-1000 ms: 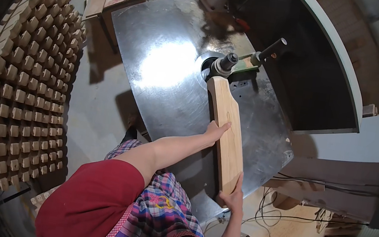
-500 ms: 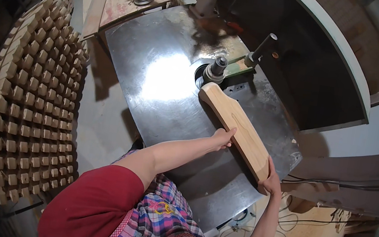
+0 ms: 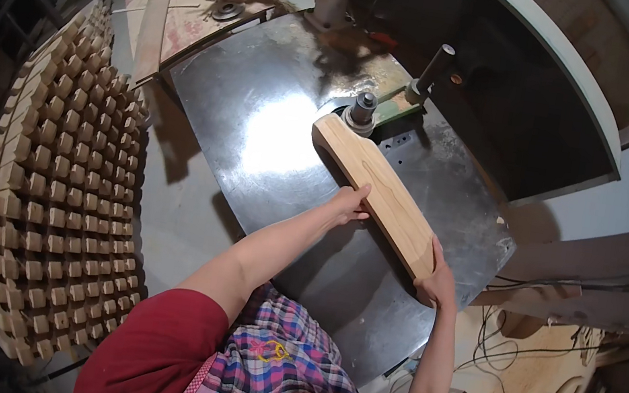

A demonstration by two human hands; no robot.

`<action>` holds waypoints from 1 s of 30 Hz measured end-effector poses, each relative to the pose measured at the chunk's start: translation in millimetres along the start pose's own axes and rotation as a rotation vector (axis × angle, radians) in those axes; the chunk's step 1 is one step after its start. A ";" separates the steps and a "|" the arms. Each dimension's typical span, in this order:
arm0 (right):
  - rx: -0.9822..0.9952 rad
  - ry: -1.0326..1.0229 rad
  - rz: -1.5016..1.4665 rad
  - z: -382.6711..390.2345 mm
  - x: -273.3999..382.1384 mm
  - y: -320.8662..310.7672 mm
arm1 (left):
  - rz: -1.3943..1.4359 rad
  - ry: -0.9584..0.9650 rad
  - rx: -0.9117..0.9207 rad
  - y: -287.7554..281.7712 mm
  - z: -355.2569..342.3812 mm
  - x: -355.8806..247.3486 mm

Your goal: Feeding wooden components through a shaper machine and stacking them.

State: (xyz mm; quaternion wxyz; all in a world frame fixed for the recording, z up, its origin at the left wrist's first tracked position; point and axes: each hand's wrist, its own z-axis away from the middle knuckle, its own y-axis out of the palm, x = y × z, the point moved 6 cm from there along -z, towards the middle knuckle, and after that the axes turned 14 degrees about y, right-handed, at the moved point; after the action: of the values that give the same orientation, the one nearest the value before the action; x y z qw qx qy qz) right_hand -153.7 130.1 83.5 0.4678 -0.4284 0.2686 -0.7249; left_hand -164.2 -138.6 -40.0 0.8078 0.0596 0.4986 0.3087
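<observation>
Both my hands hold a long shaped wooden board (image 3: 380, 194) over a metal machine table (image 3: 250, 195). My left hand (image 3: 351, 204) grips its near-left edge around the middle, thumb on top. At the lower right end my right hand (image 3: 437, 282) wraps the board's corner, fingers along its side. The curved far end of the board lies against or right beside the upright spindle cutter (image 3: 362, 110); whether they touch I cannot tell. Both hands' undersides are hidden.
Behind the spindle stand a green bracket (image 3: 399, 109) and a dark upright rod (image 3: 436, 68). A tall stack of wooden pieces (image 3: 72, 185) rises at the left. A worktable (image 3: 186, 23) adjoins at the far left. Cables (image 3: 499, 350) hang at the right.
The board has shifted left along the spindle, its far end now reaching further past the cutter. Both hands moved left with it, keeping their grip. The whole view has shifted slightly.
</observation>
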 end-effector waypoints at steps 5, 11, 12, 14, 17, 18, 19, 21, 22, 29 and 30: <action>-0.548 -0.229 0.235 38.3 47.1 9.9 | 0.128 0.060 0.001 -39.1 8.6 -19.0; 0.053 -0.070 -0.360 81.6 135.1 106.9 | 0.342 0.088 -0.040 -126.2 34.5 -76.7; 0.216 -0.001 -0.521 72.2 143.5 139.3 | 0.326 0.088 -0.029 -139.7 32.4 -86.6; 0.369 0.073 -0.706 62.0 177.5 178.7 | 0.292 0.077 -0.004 -172.0 27.4 -106.4; 0.589 0.352 -1.248 49.8 245.6 204.4 | 0.352 0.004 -0.079 -230.4 10.0 -137.6; 0.561 0.399 -1.344 39.7 261.7 209.6 | 0.408 -0.011 -0.075 -246.5 -0.5 -148.4; 0.540 0.420 -1.379 26.5 274.9 216.3 | 0.381 -0.039 -0.055 -255.8 -9.1 -162.4; 0.528 0.517 -1.523 4.4 294.8 237.6 | 0.390 0.032 -0.117 -278.1 -22.0 -194.4; 0.498 0.525 -1.494 -4.3 308.7 241.8 | 0.376 0.006 -0.105 -290.0 -30.5 -202.3; 0.215 0.560 -1.549 -74.2 380.1 244.1 | 0.390 -0.097 -0.045 -326.0 -88.5 -237.8; 0.172 0.550 -1.598 -84.1 386.5 243.5 | 0.373 -0.110 -0.034 -327.9 -93.2 -241.7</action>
State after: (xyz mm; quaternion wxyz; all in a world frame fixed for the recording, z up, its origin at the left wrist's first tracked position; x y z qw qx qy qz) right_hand -193.4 -323.8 -7.1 -0.2359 -0.2608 -0.0667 -0.9338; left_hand -174.1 -556.3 -32.8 0.7635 0.1542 0.4287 0.4576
